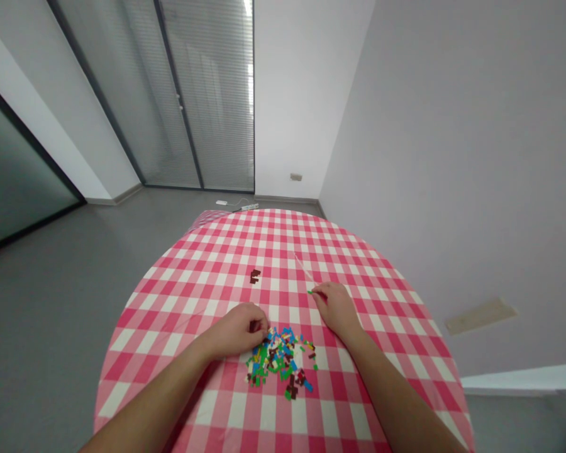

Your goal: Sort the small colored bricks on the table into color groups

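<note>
A heap of small coloured bricks [280, 360], green, blue, brown, red and white, lies on the red-and-white checked tablecloth [207, 270]. My left hand [239, 330] rests at the heap's left edge with its fingers curled in, pinching a small dark piece. My right hand [336, 305] lies further right and back, fingers closed round a small green piece [310, 292] at its fingertips. A few brown bricks [255, 275] sit apart toward the middle of the table.
The round table stands close to a white wall on the right. Grey floor lies to the left and behind, with a power strip and cable [245, 206] by the far wall. Glass partitions with blinds [202, 94] stand at the back.
</note>
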{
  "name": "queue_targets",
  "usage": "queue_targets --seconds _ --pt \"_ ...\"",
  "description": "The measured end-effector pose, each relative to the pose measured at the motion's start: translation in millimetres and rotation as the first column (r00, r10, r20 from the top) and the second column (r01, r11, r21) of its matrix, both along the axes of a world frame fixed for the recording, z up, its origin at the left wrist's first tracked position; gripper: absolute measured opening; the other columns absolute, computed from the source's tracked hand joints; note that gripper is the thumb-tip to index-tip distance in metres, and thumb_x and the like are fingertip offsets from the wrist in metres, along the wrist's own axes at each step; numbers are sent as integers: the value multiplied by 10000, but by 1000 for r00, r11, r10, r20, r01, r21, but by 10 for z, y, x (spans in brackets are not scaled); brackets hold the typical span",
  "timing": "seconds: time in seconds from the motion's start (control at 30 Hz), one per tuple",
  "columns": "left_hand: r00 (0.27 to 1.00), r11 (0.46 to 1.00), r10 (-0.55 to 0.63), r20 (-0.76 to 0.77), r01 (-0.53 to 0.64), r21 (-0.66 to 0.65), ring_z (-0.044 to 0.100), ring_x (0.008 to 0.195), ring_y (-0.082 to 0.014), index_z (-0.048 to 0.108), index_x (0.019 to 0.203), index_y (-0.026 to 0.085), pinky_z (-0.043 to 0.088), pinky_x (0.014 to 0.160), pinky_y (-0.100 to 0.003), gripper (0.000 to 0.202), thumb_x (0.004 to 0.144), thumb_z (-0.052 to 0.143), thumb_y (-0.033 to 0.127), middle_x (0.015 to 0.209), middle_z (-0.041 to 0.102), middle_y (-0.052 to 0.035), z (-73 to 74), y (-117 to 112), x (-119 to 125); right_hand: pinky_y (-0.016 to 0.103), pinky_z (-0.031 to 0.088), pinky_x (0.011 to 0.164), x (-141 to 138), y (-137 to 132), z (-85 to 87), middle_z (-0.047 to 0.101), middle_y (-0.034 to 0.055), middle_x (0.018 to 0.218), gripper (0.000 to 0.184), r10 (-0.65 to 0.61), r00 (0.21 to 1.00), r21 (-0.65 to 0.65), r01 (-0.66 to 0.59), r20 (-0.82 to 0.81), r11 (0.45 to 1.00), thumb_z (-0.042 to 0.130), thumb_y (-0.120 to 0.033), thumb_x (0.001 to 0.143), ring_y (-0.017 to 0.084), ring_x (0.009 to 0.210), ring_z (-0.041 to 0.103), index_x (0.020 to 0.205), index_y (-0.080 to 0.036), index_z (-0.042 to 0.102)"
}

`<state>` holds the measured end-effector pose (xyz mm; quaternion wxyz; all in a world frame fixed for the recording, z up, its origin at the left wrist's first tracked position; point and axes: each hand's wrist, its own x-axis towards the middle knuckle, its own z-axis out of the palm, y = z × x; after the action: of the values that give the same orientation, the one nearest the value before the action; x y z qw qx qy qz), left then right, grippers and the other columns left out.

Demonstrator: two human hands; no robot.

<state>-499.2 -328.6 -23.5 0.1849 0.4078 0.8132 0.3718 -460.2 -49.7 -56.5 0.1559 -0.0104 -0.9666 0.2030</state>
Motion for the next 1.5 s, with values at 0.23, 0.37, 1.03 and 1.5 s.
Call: queue_targets --seconds 0.23,0.37,1.03,1.5 --pt "1000 1000 -9 0 9 -4 518 614 -124 618 681 159 381 615 -246 128 768 528 130 654 583 5 2 3 -7 393 463 868 -8 -56 30 736 95 951 263 39 999 -49 -38 30 998 457 -198 935 246 917 634 924 -161 718" --pt "1000 1000 -11 8 11 -12 524 618 -126 619 687 158 380 606 -245 123 765 527 133 664 589 2 -6 3 -10 365 466 830 -8 -81 46 729 91 922 242 36 999 -62 -34 31 997 462 -188 926 236 886 635 901 -162 701" --pt "1000 1000 -8 -22 8 -6 522 621 -125 615 687 162 382 608 -239 131 782 527 147 654 585 5 -38 -2 -11 369 509 847 13 -41 -3 732 79 938 313 -21 1000 -154 21 -2 988 467 -74 767 228 917 652 952 -163 703" --pt "1000 1000 -23 -9 23 -12 525 625 -130 608 675 162 377 605 -235 130 773 525 140 652 579 5 -35 4 -14 381 497 861 0 -30 -39 717 99 989 261 4 1000 -146 -5 -7 989 538 -154 789 241 935 636 1010 -167 677"
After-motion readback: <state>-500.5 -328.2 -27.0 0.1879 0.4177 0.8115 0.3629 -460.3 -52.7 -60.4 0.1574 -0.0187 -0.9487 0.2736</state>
